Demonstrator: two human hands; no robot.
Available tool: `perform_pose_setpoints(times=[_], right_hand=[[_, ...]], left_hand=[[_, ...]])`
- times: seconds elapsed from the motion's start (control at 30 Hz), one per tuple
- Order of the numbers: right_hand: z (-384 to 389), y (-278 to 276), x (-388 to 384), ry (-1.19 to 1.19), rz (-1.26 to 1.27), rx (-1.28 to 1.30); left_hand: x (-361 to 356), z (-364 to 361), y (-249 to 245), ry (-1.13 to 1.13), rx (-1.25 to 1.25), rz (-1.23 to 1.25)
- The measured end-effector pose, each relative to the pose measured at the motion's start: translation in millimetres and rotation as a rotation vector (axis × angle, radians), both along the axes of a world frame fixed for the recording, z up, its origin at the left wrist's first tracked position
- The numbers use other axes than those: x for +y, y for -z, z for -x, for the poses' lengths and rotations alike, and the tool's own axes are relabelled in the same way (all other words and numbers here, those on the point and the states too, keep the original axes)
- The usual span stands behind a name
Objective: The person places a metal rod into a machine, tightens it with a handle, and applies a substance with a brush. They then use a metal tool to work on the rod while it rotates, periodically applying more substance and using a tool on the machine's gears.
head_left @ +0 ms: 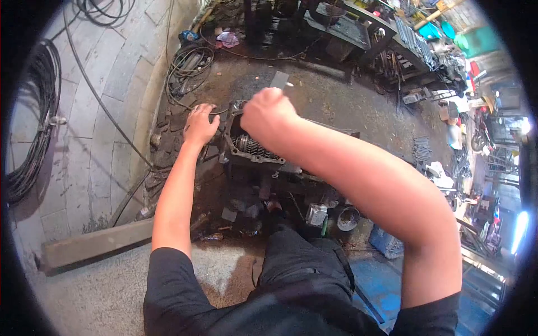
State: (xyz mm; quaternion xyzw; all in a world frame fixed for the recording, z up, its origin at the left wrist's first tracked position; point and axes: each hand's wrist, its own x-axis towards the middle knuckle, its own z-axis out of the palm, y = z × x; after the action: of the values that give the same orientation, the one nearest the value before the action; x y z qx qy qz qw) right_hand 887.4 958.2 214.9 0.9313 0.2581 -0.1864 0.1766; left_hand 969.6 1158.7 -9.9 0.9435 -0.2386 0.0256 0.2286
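Observation:
An open gearbox housing (255,158) with toothed gears (252,147) inside sits in front of me on a dark stand. Just left of its rim is my left hand (200,124), palm down, thumb apart and fingers loosely bent, with nothing seen in it. My right hand (270,112) is closed in a fist over the housing's far part, the wrist bent and the elbow out to the right. A flat grey plate (279,79) shows just beyond its knuckles. What the fist holds is hidden and I cannot tell.
Coiled cables (190,63) lie on the dirty floor at left, and a hose coil (36,129) hangs on the wall. A long beam (101,242) lies at lower left. A bowl (348,218) stands right of the stand. A cluttered workbench (342,31) is at the back.

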Motion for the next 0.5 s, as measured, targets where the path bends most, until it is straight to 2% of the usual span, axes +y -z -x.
perform_pose_setpoints(times=[0.13, 0.2, 0.27, 0.3, 0.4, 0.5], right_hand=[[-9.8, 0.2, -13.5, 0.203, -0.074, 0.108], [9.9, -1.7, -47.7, 0.327, -0.111, 0.067], [41.2, -0.3, -86.7, 0.473, -0.127, 0.138], [62.7, 18.5, -111.0, 0.564, -0.170, 0.160], [148.5, 103.0, -175.1, 0.745, -0.657, 0.224], [218.5, 122.3, -161.4, 1.195, -1.091, 0.326]], left_hand=[[0.7, 1.0, -3.7, -0.013, 0.068, -0.050], [3.1, 2.6, -9.2, 0.026, 0.118, -0.069], [7.7, 1.7, -8.9, 0.059, 0.166, -0.086], [12.2, -3.8, -7.3, 0.075, 0.178, -0.098], [17.4, -5.1, -4.9, 0.073, 0.197, -0.099], [15.0, 7.8, -6.7, 0.054, 0.153, -0.124]])
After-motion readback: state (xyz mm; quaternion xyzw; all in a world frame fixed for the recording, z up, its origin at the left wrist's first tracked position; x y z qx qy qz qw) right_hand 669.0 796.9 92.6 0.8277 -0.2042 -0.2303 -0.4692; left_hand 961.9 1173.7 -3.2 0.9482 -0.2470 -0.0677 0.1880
